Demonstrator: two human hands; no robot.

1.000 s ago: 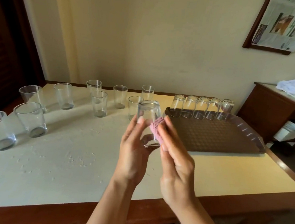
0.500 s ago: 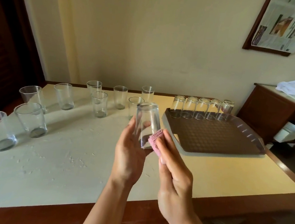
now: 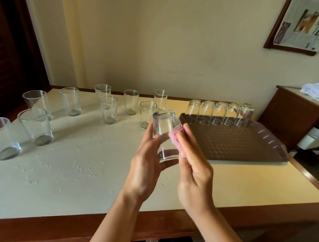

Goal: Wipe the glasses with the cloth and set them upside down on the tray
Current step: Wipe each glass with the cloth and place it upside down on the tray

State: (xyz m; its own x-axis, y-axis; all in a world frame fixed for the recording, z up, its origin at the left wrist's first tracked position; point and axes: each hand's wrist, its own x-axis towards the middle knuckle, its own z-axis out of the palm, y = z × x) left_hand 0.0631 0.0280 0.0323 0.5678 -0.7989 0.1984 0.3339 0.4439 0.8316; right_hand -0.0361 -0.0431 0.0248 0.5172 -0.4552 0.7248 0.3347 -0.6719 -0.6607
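L hand [image 3: 146, 170] grips inverted glass [image 3: 164, 133], fingers curled round it; R hand [image 3: 194, 174] presses pink cloth [image 3: 175, 135] onto its side.

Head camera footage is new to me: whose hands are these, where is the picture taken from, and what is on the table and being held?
The picture comes from a camera worn on a person's head, looking forward and down, so the two bare hands are the wearer's own. The left hand holds a clear glass, its base pointing away and up. The right hand presses a pink cloth against the glass's side. On the table nine more glasses stand upright at the left, for example one near the edge. At the right lies a brown tray with five glasses upside down in a row along its far edge.
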